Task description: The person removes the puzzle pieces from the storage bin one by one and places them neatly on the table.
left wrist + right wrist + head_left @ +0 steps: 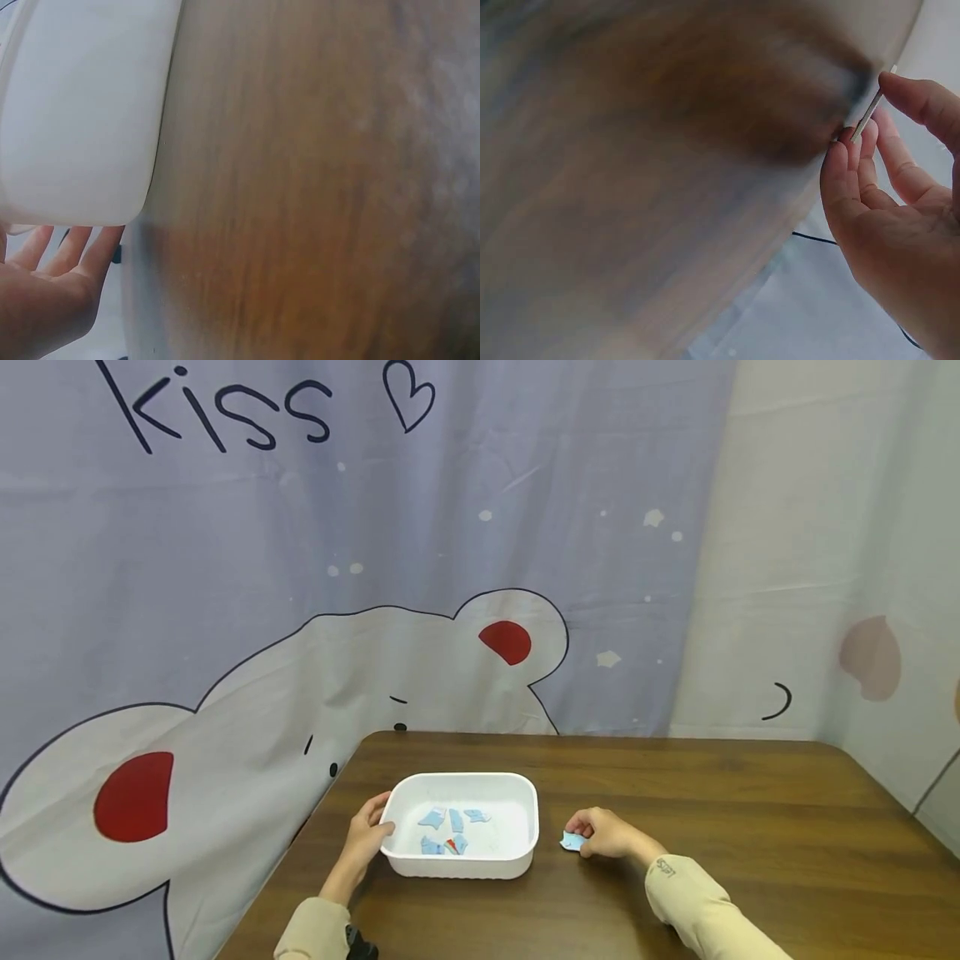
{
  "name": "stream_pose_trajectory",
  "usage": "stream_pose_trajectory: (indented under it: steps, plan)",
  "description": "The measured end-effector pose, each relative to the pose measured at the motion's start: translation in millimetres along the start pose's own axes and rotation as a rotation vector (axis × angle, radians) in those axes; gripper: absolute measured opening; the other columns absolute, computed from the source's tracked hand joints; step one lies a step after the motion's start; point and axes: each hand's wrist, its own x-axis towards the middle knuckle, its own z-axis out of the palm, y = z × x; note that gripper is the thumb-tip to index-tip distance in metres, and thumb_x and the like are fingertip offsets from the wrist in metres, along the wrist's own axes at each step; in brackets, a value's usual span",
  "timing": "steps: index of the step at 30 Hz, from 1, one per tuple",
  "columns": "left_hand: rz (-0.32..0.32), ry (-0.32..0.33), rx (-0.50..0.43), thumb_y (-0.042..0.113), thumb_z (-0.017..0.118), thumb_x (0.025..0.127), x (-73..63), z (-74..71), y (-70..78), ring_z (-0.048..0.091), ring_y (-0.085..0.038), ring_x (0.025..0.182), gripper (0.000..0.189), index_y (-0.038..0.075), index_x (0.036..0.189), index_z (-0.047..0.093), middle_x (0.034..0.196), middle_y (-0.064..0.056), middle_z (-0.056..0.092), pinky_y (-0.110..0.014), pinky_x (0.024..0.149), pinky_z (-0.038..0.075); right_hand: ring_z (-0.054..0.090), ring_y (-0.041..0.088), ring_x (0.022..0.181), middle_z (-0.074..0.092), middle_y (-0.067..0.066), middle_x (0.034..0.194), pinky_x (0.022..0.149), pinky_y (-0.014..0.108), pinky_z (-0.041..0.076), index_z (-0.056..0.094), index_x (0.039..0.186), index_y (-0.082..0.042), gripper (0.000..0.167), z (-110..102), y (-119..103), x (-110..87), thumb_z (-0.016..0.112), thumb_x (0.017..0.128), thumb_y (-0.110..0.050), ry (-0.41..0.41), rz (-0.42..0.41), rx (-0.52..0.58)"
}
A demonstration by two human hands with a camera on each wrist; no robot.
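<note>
A white plastic tub stands on the wooden table, with several light-blue puzzle pieces lying flat on its floor. One of them carries a red and green patch. My left hand holds the tub's left end, its thumb at the rim and the fingers along the outer wall; the left wrist view shows the fingers against that end. To the right of the tub, my right hand pinches another light-blue puzzle piece between thumb and fingertips. Its thin pale edge shows in the right wrist view.
The brown table reaches back to a printed curtain with a white bear figure. In the right wrist view, a dark cable runs beyond the table's edge.
</note>
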Motion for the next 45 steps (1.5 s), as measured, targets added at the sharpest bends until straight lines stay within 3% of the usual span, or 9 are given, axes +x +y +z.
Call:
stream_pose_trajectory:
  steps: [14, 20, 23, 28, 34, 41, 45]
  plan:
    - [-0.019, -0.01, 0.007, -0.007, 0.049, 0.081, 2.1, 0.1, -1.3, 0.051, -0.044, 0.125, 0.062, -0.004, 0.142, 0.041, 0.137, -0.034, 0.05, -0.031, 0.082, 0.051, 0.058, 0.018, 0.088, 0.065, 0.012, 0.095, 0.075, 0.021, 0.047, 0.064, 0.105, 0.009, 0.039, -3, 10, -1.6, 0.072, 0.068, 0.006, -0.041, 0.019, 0.055]
    - [-0.014, 0.0, -0.019, -0.008, 0.049, 0.081, 0.6, 2.9, -1.2, 0.058, -0.037, 0.115, 0.058, -0.007, 0.139, 0.043, 0.134, -0.035, 0.052, -0.029, 0.077, 0.051, 0.061, 0.024, 0.092, 0.065, 0.018, 0.102, 0.079, 0.027, 0.051, 0.061, 0.111, 0.01, 0.042, -10, 1, -4.3, 0.075, 0.072, 0.001, -0.023, 0.022, 0.039]
    - [-0.018, 0.01, -0.019, -0.008, 0.05, 0.081, 0.3, 3.1, -2.2, 0.058, -0.038, 0.115, 0.058, -0.007, 0.139, 0.043, 0.134, -0.035, 0.052, -0.028, 0.076, 0.051, 0.062, 0.029, 0.093, 0.065, 0.023, 0.105, 0.08, 0.03, 0.051, 0.06, 0.114, 0.011, 0.041, -14, -9, -2.0, 0.073, 0.077, -0.002, 0.018, -0.022, 0.029]
    - [-0.028, 0.014, -0.014, -0.008, 0.049, 0.081, 0.8, 1.4, -2.1, 0.056, -0.04, 0.118, 0.058, -0.006, 0.139, 0.044, 0.135, -0.035, 0.052, -0.03, 0.079, 0.051, 0.063, 0.036, 0.094, 0.065, 0.028, 0.108, 0.081, 0.028, 0.053, 0.06, 0.113, 0.011, 0.037, -13, -30, 11.8, 0.07, 0.083, -0.007, 0.103, -0.141, 0.055]
    - [-0.033, 0.015, -0.027, -0.007, 0.049, 0.082, 0.4, 0.8, -1.2, 0.056, -0.039, 0.117, 0.058, -0.004, 0.14, 0.044, 0.136, -0.034, 0.052, -0.03, 0.079, 0.051, 0.063, 0.021, 0.091, 0.066, 0.026, 0.106, 0.081, 0.025, 0.052, 0.061, 0.115, 0.01, 0.035, 5, -56, 35.2, 0.068, 0.085, -0.006, 0.179, -0.164, 0.166]
    - [-0.034, 0.02, -0.036, -0.006, 0.048, 0.082, 0.5, 1.3, -4.3, 0.056, -0.039, 0.118, 0.058, -0.004, 0.14, 0.044, 0.136, -0.034, 0.051, -0.032, 0.081, 0.051, 0.064, 0.026, 0.094, 0.068, 0.022, 0.106, 0.086, 0.033, 0.054, 0.063, 0.115, 0.007, 0.034, 25, -77, 65.7, 0.069, 0.085, -0.007, 0.181, -0.185, 0.151]
    - [-0.037, 0.023, -0.04, -0.006, 0.049, 0.082, 1.3, 1.6, -5.4, 0.056, -0.04, 0.119, 0.059, -0.003, 0.14, 0.043, 0.136, -0.034, 0.051, -0.032, 0.082, 0.051, 0.064, 0.023, 0.091, 0.068, 0.022, 0.105, 0.081, 0.026, 0.052, 0.063, 0.112, 0.008, 0.033, 40, -87, 77.6, 0.07, 0.083, -0.005, 0.156, -0.183, 0.144]
